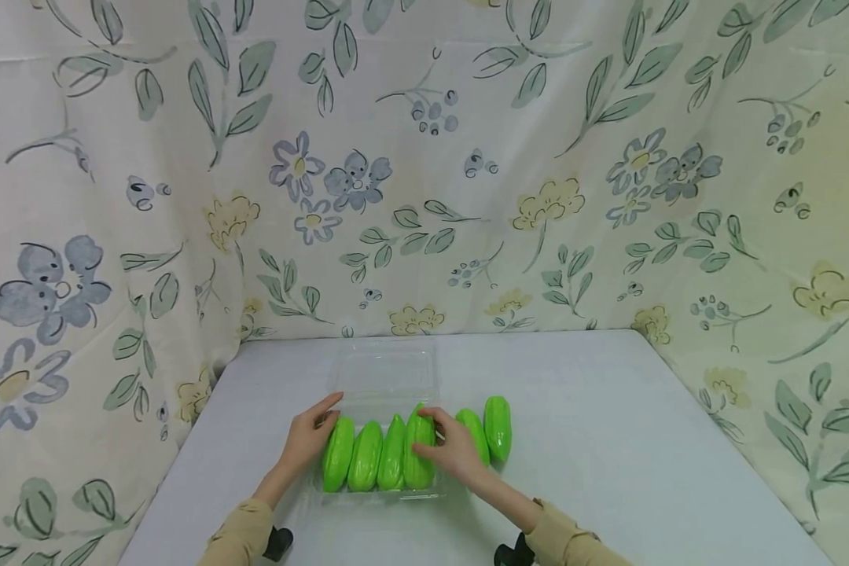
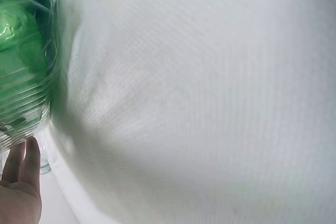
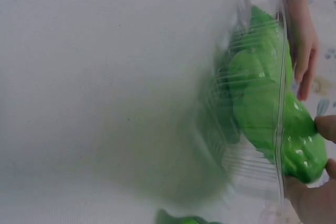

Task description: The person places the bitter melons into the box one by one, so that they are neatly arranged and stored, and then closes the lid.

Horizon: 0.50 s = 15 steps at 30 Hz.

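Observation:
A clear plastic clamshell box (image 1: 311, 497) lies with its lid (image 1: 385, 369) folded back, away from me. Inside it, several glossy green toy cucumbers (image 1: 365, 457) stand side by side. My right hand (image 1: 457, 450) pinches the rightmost toy cucumber (image 1: 417, 464) in the box between thumb and fingers; the right wrist view shows this toy cucumber (image 3: 304, 150) raised at the box rim. At the box's left side is my left hand (image 1: 307, 434), fingers extended. Its fingertips meet the ribbed box wall (image 2: 23, 108) in the left wrist view.
Two more green toy cucumbers (image 1: 498, 428) lie on the white table (image 1: 608, 472) just right of the box, one partly behind my right hand. A floral cloth (image 1: 424, 173) hangs behind the table and down both sides.

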{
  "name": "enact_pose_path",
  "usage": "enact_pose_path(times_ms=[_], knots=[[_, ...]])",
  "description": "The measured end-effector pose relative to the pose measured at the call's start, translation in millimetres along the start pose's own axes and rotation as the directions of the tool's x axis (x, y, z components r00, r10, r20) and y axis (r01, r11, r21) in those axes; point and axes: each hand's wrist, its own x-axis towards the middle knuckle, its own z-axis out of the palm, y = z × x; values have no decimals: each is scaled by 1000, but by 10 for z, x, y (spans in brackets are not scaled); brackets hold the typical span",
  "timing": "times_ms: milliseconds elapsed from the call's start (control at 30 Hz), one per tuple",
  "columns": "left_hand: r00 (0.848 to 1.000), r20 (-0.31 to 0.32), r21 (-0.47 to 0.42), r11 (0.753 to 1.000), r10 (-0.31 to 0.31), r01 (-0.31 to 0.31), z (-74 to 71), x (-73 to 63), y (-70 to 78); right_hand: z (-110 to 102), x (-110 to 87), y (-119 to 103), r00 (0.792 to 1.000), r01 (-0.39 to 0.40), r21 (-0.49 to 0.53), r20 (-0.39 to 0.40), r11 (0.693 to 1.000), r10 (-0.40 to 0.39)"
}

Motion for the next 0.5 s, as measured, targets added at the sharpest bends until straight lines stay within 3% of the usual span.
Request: enact_pose_path(times_ms=[233, 500], knots=[[1000, 2, -12, 1000, 9, -9, 7, -2, -4, 59, 18, 52, 997, 33, -117, -63, 993, -40], [1000, 2, -21, 1000, -3, 3, 7, 8, -27, 96, 43, 117, 992, 49, -99, -114, 994, -61]])
